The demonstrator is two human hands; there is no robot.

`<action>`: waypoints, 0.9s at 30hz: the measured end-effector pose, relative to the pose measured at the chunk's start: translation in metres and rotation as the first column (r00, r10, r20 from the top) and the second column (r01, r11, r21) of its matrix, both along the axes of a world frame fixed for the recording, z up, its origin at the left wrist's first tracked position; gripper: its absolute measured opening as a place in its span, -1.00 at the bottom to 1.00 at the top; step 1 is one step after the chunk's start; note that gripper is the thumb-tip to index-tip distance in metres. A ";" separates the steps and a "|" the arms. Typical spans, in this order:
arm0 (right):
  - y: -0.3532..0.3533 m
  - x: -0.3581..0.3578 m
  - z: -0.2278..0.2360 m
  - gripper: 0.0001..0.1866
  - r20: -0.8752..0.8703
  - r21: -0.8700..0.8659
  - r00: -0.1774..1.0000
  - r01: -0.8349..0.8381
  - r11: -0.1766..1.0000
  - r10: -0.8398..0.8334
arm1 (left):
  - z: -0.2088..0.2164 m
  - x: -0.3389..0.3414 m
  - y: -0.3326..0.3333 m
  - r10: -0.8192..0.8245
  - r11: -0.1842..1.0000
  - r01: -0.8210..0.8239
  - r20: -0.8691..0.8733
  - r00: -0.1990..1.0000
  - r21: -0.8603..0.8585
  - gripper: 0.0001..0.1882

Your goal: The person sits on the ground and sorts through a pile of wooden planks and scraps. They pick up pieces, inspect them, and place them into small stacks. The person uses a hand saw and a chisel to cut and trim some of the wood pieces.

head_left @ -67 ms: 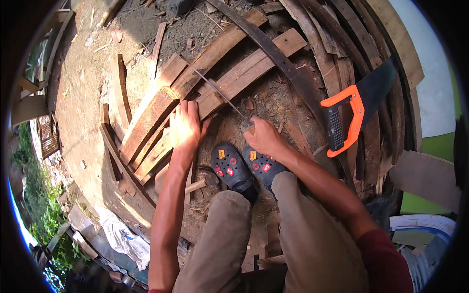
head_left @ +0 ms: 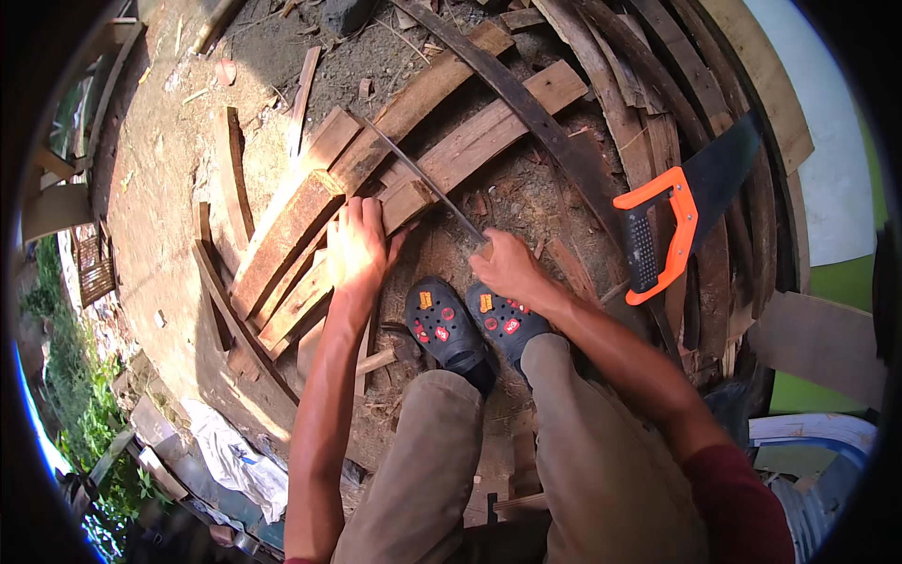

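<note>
My left hand (head_left: 357,249) is closed over a wooden board (head_left: 303,310), fingers across its top and thumb at the near side. The board's squared end (head_left: 407,201) shows just past the hand. In my right hand (head_left: 509,268) is a tool with a long thin metal blade (head_left: 423,176), seen almost edge-on; its handle is mostly hidden in my fist. The blade slants away to the upper left, across the board's end and over the planks behind it. Whether it touches the wood I cannot tell. A thick brown beam (head_left: 289,235) lies beside my left hand.
An orange-handled handsaw (head_left: 684,230) rests on stacked planks to the right. A long dark strip (head_left: 526,103) crosses the planks ahead. My feet in dark clogs (head_left: 442,324) stand close below the blade. White cloth (head_left: 240,456) lies at lower left.
The blade and my right hand have shifted very slightly, and the blade shows a little darker and wider. My left hand stays in place on the board.
</note>
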State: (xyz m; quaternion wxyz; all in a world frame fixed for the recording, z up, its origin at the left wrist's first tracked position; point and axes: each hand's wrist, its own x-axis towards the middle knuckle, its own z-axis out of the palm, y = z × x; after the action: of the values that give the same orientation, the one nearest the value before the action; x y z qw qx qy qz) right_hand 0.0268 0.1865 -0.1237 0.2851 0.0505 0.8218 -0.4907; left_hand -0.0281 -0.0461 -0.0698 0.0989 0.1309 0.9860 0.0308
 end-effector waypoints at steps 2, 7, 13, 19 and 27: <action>0.002 -0.008 0.007 -0.65 0.026 -0.026 1.000 0.014 1.000 -0.013 | -0.003 -0.005 -0.001 0.007 1.000 -0.007 -0.018 1.000 0.020 -0.46; -0.005 -0.007 0.033 -0.63 -0.148 -0.117 0.973 0.163 0.980 -0.179 | -0.010 -0.002 -0.007 0.009 0.999 -0.008 -0.028 1.000 0.041 -0.45; 0.004 -0.005 0.009 -0.60 -0.079 0.007 0.994 0.069 0.998 -0.069 | -0.012 -0.003 -0.008 0.004 0.999 -0.002 -0.059 0.998 0.038 -0.46; 0.001 0.008 -0.001 -0.51 -0.046 0.058 0.999 0.015 0.998 -0.013 | -0.005 -0.006 -0.002 -0.001 0.999 0.002 -0.023 1.000 0.042 -0.44; -0.004 0.000 0.027 -0.58 -0.129 -0.160 0.974 0.164 0.973 -0.186 | -0.010 -0.001 -0.007 0.017 0.997 -0.014 -0.040 0.999 0.077 -0.43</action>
State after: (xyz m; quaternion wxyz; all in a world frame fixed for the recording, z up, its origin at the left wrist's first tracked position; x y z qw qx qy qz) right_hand 0.0266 0.1824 -0.0965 0.1838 0.0662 0.7936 -0.5762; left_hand -0.0291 -0.0535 -0.0800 0.0735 0.1276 0.9869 0.0666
